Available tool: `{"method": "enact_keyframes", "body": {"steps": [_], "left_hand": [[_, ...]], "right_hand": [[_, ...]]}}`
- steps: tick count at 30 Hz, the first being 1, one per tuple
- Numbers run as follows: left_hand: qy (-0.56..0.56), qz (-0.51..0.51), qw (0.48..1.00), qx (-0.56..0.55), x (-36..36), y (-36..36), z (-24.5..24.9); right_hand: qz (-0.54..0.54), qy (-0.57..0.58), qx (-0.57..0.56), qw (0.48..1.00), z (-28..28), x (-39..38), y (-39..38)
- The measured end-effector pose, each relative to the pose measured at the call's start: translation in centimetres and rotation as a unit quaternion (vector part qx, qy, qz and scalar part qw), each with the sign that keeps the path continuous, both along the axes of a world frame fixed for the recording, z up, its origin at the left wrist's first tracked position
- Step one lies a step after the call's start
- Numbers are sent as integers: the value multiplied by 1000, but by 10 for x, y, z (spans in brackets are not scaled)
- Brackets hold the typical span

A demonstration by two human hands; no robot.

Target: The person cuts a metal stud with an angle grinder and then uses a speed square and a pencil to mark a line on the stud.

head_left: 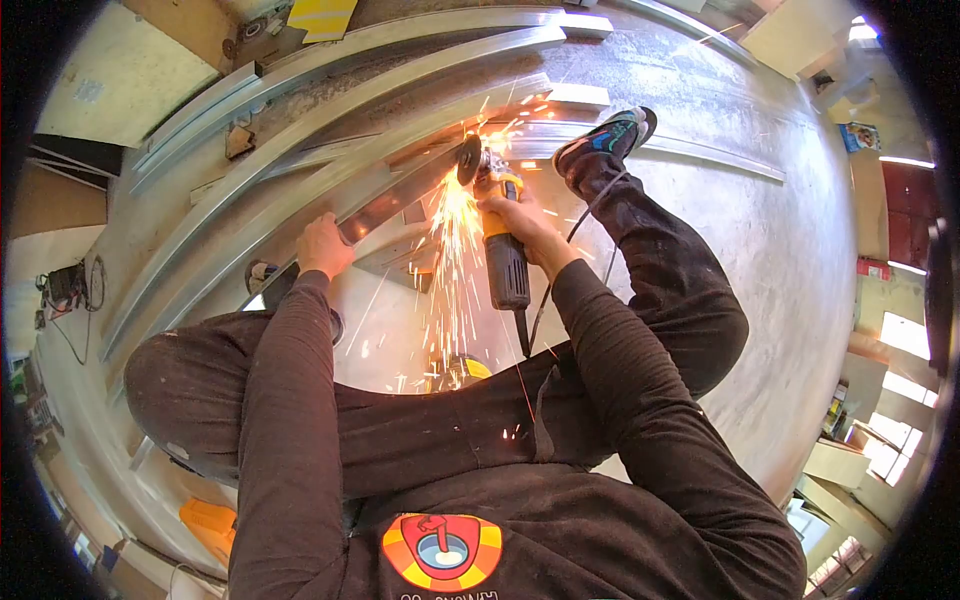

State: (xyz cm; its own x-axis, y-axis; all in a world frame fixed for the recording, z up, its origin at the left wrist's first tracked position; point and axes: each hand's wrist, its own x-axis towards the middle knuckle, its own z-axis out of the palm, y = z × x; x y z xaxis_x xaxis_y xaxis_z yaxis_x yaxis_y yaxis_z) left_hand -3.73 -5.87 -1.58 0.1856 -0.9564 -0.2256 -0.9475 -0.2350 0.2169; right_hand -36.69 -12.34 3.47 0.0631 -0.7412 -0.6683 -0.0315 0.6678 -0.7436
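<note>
My right hand (527, 222) is wrapped round a yellow and black angle grinder (508, 268). Its dark disc (468, 158) meets a flat-sided metal bar (395, 198), and bright sparks (455, 225) stream down from that contact toward my legs. My left hand (325, 245) is closed round the near end of the same bar. From the grinder's rear, a dark cord (524, 332) runs down and loops beside my leg. How deep the disc sits in the metal is hidden by the glare.
Long metal profiles (330, 75) lie side by side on the floor. My shoe (606, 140) rests near their right ends. Close to my legs, beneath the sparks, is a yellow and black object (460, 372). An orange object (208, 527) stands at lower left.
</note>
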Motion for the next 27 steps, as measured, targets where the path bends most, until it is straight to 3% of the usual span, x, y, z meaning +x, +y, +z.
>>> {"method": "enact_keyframes", "body": {"steps": [2, 5, 8, 27], "left_hand": [[0, 1, 1000, 0, 1, 1, -2], [0, 3, 1000, 6, 2, 0, -2], [0, 4, 1000, 9, 2, 0, -4], [-10, 4, 999, 33, 0, -1, -1]], "right_hand": [[-2, -8, 58, 998, 12, 1, 2], [44, -50, 36, 997, 0, -7, -5], [-5, -11, 36, 999, 7, 0, -2], [14, -29, 39, 999, 9, 1, -1]]}}
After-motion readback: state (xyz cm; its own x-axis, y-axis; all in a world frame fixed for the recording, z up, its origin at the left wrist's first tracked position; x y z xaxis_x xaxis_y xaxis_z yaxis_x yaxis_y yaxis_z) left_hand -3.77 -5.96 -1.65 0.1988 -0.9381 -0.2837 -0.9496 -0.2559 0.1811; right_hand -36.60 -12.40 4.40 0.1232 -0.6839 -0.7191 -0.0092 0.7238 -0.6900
